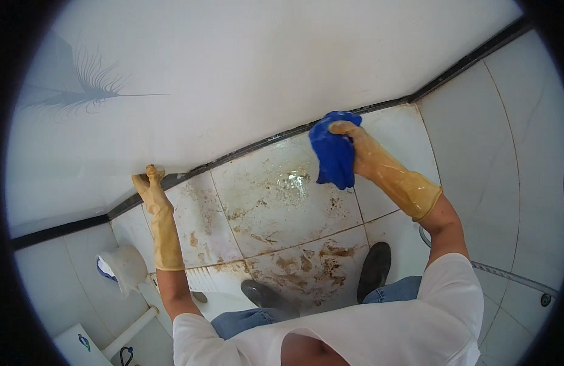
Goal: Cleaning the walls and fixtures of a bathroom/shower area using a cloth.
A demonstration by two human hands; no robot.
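A crumpled blue cloth (334, 149) is gripped in my right hand (358, 146), which wears a long yellow rubber glove. The cloth is by the black bottom strip (270, 140) of a large white panel (264, 67). On the left, my left hand (150, 183), in a matching glove, rests at the same strip with its fingers curled in. What those fingers grip, if anything, is hidden. Wet white floor tiles (276, 210) with brown dirt stains lie below, and a shiny puddle (292, 183) spreads between my hands.
My dark boots (374, 271) stand on the stained tiles. To the left are a white container (129, 265), a white pipe (132, 332) and a white tank (81, 348). A metal hose (514, 277) runs along the right tiled wall (477, 146). A feather pattern (87, 91) marks the panel.
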